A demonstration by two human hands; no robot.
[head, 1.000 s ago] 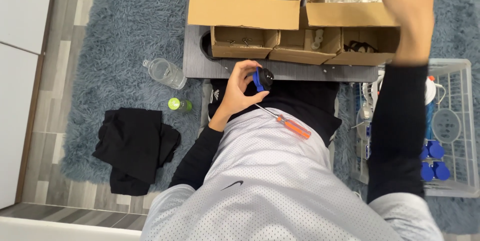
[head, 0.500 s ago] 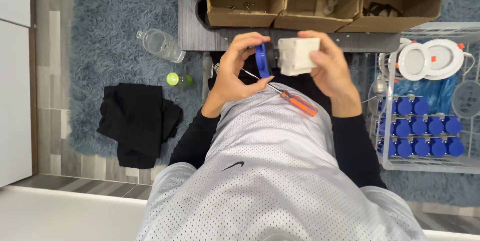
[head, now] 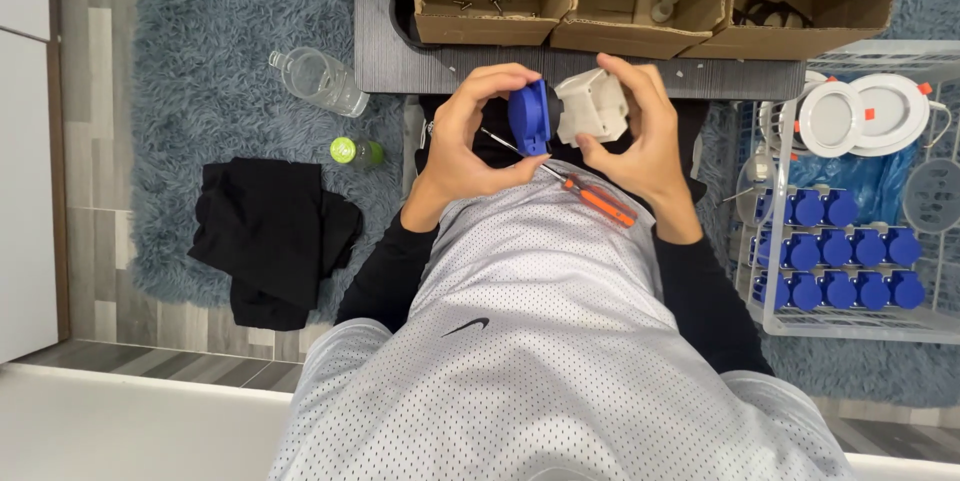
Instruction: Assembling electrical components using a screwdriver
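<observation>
My left hand grips a round blue plastic part in front of my chest. Right beside it, my right hand holds a white plastic housing, and the two parts touch or nearly touch. An orange-handled screwdriver lies across my lap just below both hands, its shaft pointing up-left under the blue part.
A low dark table carries open cardboard boxes with screws and small parts. A white wire basket at right holds several blue parts and white round lamps. A clear bottle, a green cap and black cloth lie on the blue rug.
My right hand came down from the far boxes with the white housing and brought it against the blue part in my left hand. The view tilted down toward my lap.
</observation>
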